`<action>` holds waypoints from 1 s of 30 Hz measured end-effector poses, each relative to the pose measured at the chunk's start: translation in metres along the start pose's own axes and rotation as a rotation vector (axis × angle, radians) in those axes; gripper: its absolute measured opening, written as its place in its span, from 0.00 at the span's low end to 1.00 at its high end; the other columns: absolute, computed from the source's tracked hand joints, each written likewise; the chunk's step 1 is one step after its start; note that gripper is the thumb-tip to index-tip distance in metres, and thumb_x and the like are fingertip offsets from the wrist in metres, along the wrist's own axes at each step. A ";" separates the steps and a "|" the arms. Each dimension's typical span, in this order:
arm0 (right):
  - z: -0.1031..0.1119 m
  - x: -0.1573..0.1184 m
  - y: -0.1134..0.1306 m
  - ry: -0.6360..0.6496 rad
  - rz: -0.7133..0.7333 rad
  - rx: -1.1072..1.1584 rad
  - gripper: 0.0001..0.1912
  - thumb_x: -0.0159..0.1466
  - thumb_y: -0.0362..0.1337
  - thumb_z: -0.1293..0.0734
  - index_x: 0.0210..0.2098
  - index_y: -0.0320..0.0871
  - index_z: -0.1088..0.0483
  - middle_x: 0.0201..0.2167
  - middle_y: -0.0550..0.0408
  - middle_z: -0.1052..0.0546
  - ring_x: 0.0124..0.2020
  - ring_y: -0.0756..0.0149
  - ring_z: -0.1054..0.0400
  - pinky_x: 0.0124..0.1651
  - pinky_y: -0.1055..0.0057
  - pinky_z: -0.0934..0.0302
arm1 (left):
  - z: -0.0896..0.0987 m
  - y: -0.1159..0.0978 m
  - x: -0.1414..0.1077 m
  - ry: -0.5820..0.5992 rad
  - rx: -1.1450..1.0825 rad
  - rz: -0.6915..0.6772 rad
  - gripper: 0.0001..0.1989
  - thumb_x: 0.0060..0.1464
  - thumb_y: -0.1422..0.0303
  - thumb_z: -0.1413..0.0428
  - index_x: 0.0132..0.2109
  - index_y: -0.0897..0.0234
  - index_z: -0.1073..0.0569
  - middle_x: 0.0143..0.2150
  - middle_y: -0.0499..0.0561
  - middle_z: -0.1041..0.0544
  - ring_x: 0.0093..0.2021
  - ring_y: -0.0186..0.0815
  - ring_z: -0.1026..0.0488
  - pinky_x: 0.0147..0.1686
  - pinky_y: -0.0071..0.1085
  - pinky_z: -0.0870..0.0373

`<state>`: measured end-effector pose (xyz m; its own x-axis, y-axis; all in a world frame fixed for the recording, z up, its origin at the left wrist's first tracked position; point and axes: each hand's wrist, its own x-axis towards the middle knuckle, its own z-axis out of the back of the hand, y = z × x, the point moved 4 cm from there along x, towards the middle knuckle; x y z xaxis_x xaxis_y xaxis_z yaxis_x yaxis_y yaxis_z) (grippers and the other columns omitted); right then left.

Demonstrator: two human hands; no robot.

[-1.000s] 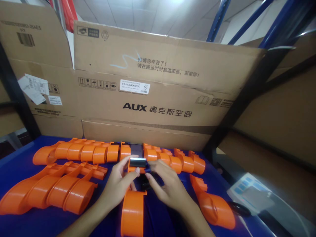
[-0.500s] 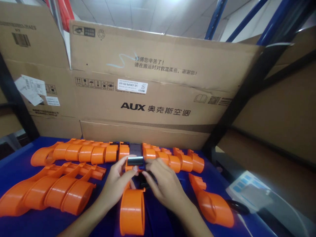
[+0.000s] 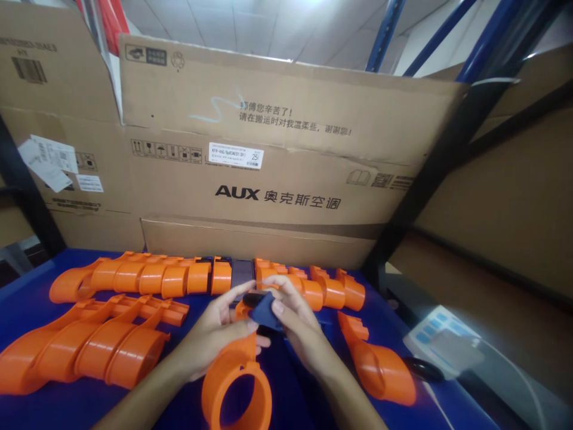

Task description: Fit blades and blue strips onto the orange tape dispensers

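Note:
Between my hands is an orange plastic part with a round ring at its lower end, the ring's opening facing me. My left hand grips the narrow upper end of this part, thumb on the near side and fingers behind. At that end sits a dark blue piece, with something black beside it that I cannot make out. My right hand pinches the blue piece, thumb in front. Whether the blue piece is fixed to the orange part is hidden by my fingers.
Similar orange parts stand in a row along the back of the blue surface, with several more at left and one at right. Behind is a cardboard panel. A white-and-blue device lies at far right, near a dark post.
The orange part has been turned, so its ring now opens toward me. The blue piece now shows where a black, ridged face was before. My right fingers have closed around it.

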<state>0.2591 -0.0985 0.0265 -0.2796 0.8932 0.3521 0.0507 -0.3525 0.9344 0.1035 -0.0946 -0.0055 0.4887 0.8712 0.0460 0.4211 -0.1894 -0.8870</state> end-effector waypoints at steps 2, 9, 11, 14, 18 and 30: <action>0.001 0.003 -0.003 -0.084 0.019 -0.016 0.17 0.68 0.53 0.34 0.50 0.50 0.37 0.40 0.52 0.24 0.41 0.58 0.26 0.46 0.64 0.30 | 0.003 -0.003 0.002 0.007 0.066 -0.040 0.34 0.52 0.64 0.31 0.65 0.61 0.29 0.40 0.56 0.18 0.38 0.42 0.18 0.40 0.35 0.23; -0.010 0.007 -0.003 -0.148 0.041 -0.024 0.15 0.67 0.49 0.31 0.41 0.49 0.40 0.31 0.61 0.35 0.30 0.68 0.38 0.33 0.71 0.37 | 0.000 -0.022 0.005 -0.125 0.288 -0.196 0.17 0.58 0.59 0.36 0.50 0.64 0.17 0.20 0.44 0.29 0.23 0.30 0.32 0.36 0.29 0.28; -0.011 0.008 -0.003 -0.159 0.046 -0.020 0.16 0.67 0.47 0.31 0.38 0.49 0.42 0.31 0.62 0.37 0.29 0.69 0.41 0.33 0.72 0.39 | -0.003 -0.025 0.004 -0.133 0.312 -0.209 0.15 0.57 0.60 0.36 0.49 0.63 0.17 0.19 0.42 0.31 0.21 0.29 0.36 0.35 0.28 0.29; -0.010 0.009 -0.006 -0.154 0.039 -0.018 0.16 0.67 0.46 0.31 0.37 0.49 0.43 0.32 0.62 0.37 0.30 0.69 0.41 0.33 0.72 0.40 | -0.002 -0.024 0.006 -0.123 0.312 -0.217 0.14 0.58 0.61 0.36 0.49 0.62 0.17 0.20 0.42 0.30 0.21 0.28 0.37 0.38 0.29 0.29; -0.007 0.008 -0.009 -0.099 0.006 -0.039 0.13 0.69 0.46 0.32 0.43 0.49 0.40 0.32 0.61 0.33 0.31 0.67 0.37 0.36 0.70 0.39 | 0.004 -0.016 0.012 -0.082 0.278 -0.195 0.16 0.58 0.59 0.37 0.49 0.63 0.17 0.29 0.49 0.21 0.28 0.33 0.28 0.42 0.31 0.28; -0.004 0.007 -0.002 -0.120 0.047 -0.302 0.10 0.73 0.47 0.40 0.44 0.48 0.37 0.34 0.58 0.30 0.34 0.65 0.34 0.39 0.69 0.38 | 0.010 -0.014 0.010 -0.183 0.245 -0.140 0.16 0.54 0.58 0.34 0.44 0.65 0.17 0.25 0.50 0.20 0.32 0.40 0.21 0.34 0.30 0.27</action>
<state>0.2529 -0.0926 0.0269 -0.1673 0.8944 0.4149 -0.2306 -0.4447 0.8655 0.0949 -0.0792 0.0032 0.2842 0.9522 0.1118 0.2675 0.0332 -0.9630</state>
